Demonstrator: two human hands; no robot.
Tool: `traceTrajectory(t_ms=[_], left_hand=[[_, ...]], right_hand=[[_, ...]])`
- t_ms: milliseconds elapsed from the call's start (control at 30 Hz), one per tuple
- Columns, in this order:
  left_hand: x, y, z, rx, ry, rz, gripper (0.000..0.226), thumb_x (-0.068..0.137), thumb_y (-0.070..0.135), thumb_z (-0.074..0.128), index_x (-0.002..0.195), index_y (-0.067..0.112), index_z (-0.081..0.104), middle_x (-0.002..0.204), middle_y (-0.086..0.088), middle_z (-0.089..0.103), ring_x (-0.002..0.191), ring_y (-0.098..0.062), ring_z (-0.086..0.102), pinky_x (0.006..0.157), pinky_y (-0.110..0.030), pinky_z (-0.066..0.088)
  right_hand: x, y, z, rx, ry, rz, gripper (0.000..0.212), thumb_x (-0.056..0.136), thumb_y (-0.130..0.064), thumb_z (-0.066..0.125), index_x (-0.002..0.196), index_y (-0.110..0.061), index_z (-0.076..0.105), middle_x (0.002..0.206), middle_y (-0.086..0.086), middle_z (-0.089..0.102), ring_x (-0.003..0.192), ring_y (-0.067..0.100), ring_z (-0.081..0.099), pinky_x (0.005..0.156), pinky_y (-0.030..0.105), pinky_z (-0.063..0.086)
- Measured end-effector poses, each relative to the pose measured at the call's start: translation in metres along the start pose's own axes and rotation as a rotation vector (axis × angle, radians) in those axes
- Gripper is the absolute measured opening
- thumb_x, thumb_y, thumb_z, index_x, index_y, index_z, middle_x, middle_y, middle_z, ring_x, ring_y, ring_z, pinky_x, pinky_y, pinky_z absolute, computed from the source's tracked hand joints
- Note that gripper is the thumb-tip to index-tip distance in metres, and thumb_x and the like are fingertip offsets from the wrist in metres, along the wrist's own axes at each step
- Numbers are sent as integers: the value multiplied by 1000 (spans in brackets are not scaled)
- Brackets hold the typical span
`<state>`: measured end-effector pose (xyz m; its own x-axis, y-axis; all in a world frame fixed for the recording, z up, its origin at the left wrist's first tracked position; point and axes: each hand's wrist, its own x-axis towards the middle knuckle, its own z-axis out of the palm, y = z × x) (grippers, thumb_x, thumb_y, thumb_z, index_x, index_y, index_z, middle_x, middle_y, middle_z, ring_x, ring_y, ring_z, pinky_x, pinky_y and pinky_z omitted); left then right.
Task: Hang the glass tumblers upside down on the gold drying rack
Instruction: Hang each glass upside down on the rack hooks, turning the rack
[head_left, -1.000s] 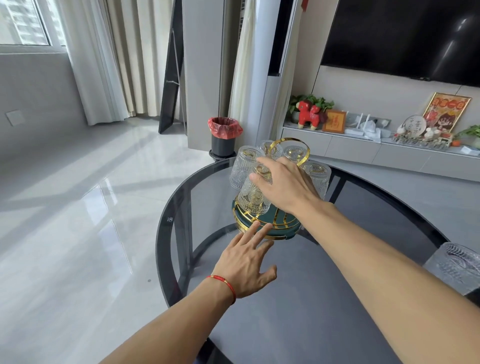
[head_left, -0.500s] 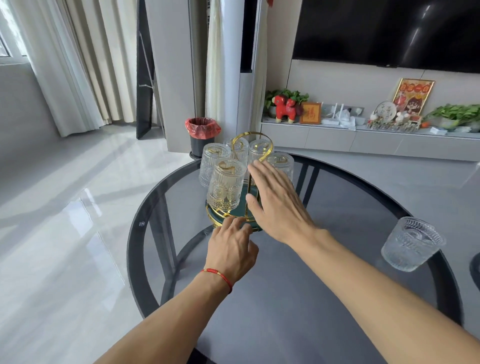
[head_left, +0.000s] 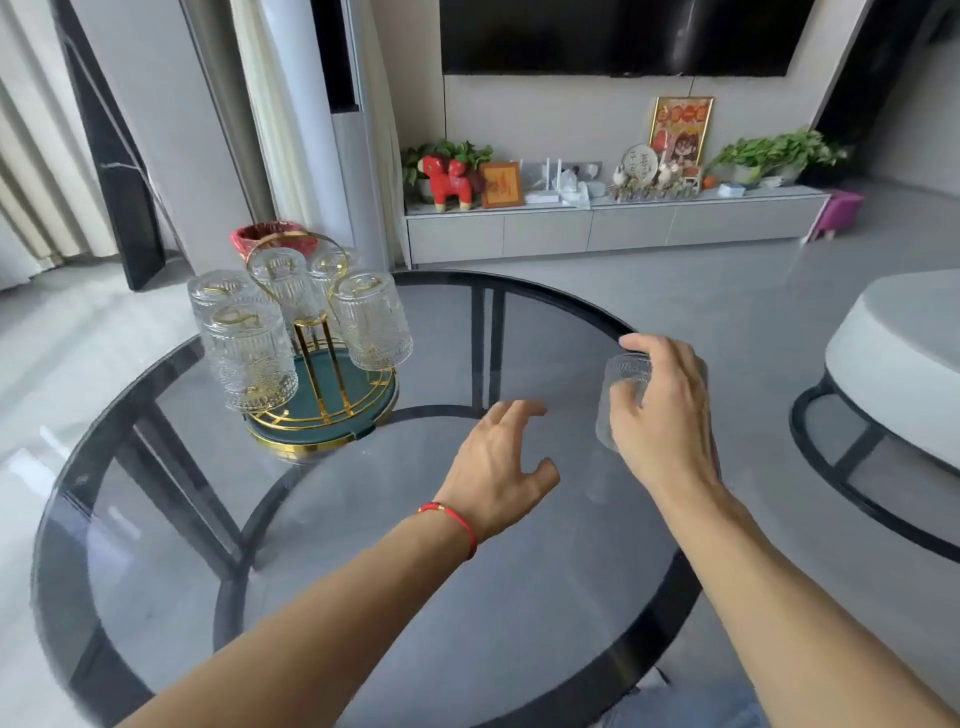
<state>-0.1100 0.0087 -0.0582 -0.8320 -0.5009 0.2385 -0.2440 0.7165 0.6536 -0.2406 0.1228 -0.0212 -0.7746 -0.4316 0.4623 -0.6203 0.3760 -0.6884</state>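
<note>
The gold drying rack (head_left: 318, 358) with its green round base stands at the left rear of the round glass table (head_left: 363, 545). Several ribbed glass tumblers (head_left: 249, 358) hang upside down on its prongs. At the table's right edge stands one more glass tumbler (head_left: 621, 384), upright, and my right hand (head_left: 662, 415) is wrapped around it from the right side. My left hand (head_left: 501, 462), with a red string on the wrist, hovers open over the middle of the table, holding nothing.
A white round low table (head_left: 898, 364) sits to the right. Behind are a grey TV cabinet (head_left: 613, 228) with ornaments and a red-lined bin (head_left: 265, 236) on the floor.
Both hands have left the rack and moved right. My right hand has reached the lone tumbler at the table's right edge and closed on it. The view has swung right.
</note>
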Motion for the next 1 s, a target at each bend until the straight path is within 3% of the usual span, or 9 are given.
traceTrajectory(t_ms=[133, 267, 400, 500, 633, 700, 800, 900, 1000], left_hand=[[60, 51, 29, -154, -51, -53, 85, 83, 30, 78, 153, 16, 31, 150, -11, 43, 134, -28, 46, 111, -32, 39], [98, 73, 57, -156, -103, -107, 96, 83, 40, 80, 156, 17, 22, 154, -16, 38, 140, -32, 42, 110, -35, 38], [105, 69, 70, -96, -39, -113, 85, 79, 43, 82, 146, 14, 39, 142, -13, 53, 131, -30, 50, 107, -37, 43], [95, 61, 58, -100, -17, -139, 90, 62, 56, 88, 135, 19, 52, 126, -3, 64, 117, -22, 60, 99, -35, 52], [62, 41, 20, -312, 61, -220, 85, 47, 65, 84, 120, 28, 58, 110, 12, 70, 95, 1, 68, 75, -15, 56], [47, 29, -1, -479, 144, -264, 78, 49, 58, 87, 115, 27, 59, 108, 9, 72, 96, -3, 70, 84, -28, 61], [22, 12, -32, -686, 199, -311, 77, 51, 46, 88, 115, 19, 57, 115, -7, 72, 107, -25, 72, 93, -55, 60], [-5, -11, -56, -639, 182, -280, 69, 60, 46, 87, 116, 21, 57, 123, -9, 67, 116, -31, 66, 100, -59, 54], [-28, -44, -73, -507, 137, -234, 63, 68, 59, 82, 119, 32, 59, 122, 2, 69, 116, -15, 66, 102, -47, 54]], right_hand=[[14, 35, -12, 140, -49, 414, 49, 101, -28, 45, 149, -18, 44, 149, 7, 52, 131, 28, 52, 102, 37, 42], [22, 44, -5, 326, -95, 622, 42, 97, -48, 36, 128, -27, 56, 120, -1, 60, 108, 25, 55, 92, 42, 43], [24, 43, -4, 367, -40, 661, 33, 95, -50, 36, 106, -27, 57, 109, 3, 63, 100, 28, 57, 85, 41, 42], [23, 42, -6, 372, -81, 674, 41, 92, -47, 36, 104, -21, 66, 111, 6, 71, 102, 31, 66, 95, 48, 52], [16, 38, -1, 407, -239, 645, 34, 94, -36, 42, 91, -24, 73, 108, 5, 76, 103, 31, 71, 99, 53, 55], [12, 30, 4, 478, -353, 641, 34, 98, -35, 45, 101, -21, 75, 111, 9, 78, 99, 30, 74, 93, 48, 60], [1, 8, 17, 843, -616, 748, 50, 107, -41, 39, 123, -6, 71, 117, 27, 76, 93, 41, 72, 82, 49, 62], [-13, -17, 31, 1013, -822, 777, 53, 109, -42, 40, 136, -3, 64, 124, 27, 70, 100, 41, 64, 84, 51, 58], [-22, -32, 45, 999, -847, 733, 49, 107, -41, 49, 135, -4, 66, 126, 25, 71, 102, 32, 67, 85, 47, 59]])
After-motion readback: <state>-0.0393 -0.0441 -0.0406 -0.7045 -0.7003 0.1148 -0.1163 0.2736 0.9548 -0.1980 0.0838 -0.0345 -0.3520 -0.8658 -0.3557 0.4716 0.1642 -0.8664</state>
